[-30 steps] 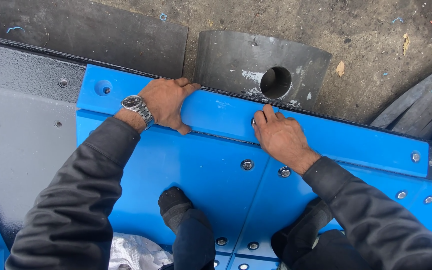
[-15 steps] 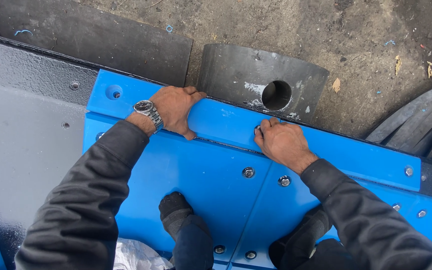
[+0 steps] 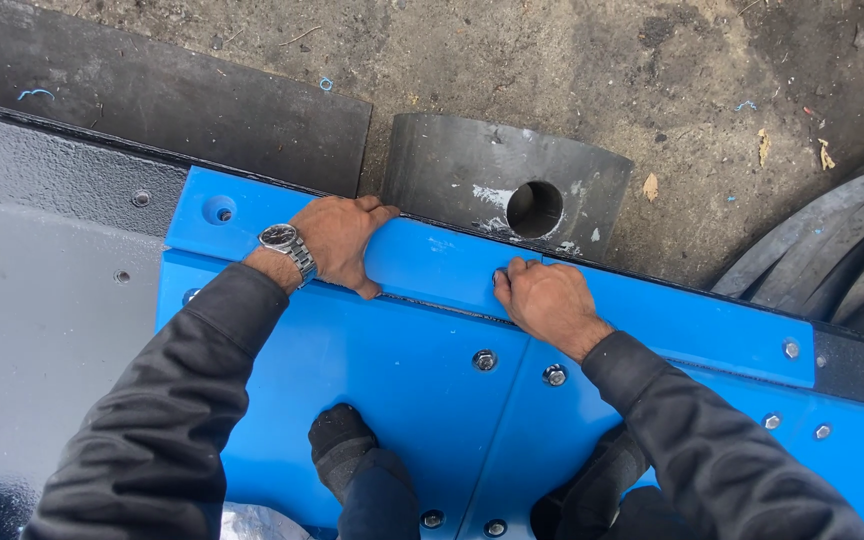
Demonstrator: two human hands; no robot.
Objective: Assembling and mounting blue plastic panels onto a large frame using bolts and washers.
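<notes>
My feet stand on the big blue panel, bolted down with a row of bolts, so my weight is on it as I lean forward. My left hand lies flat and spread on the blue strip along the far edge, seemingly pressing it against the seam. My right hand is curled on the same strip, fingertips at what may be a bolt hole, though I cannot tell. Beyond the edge sits a grey pipe section with a round hole, on dirt ground.
</notes>
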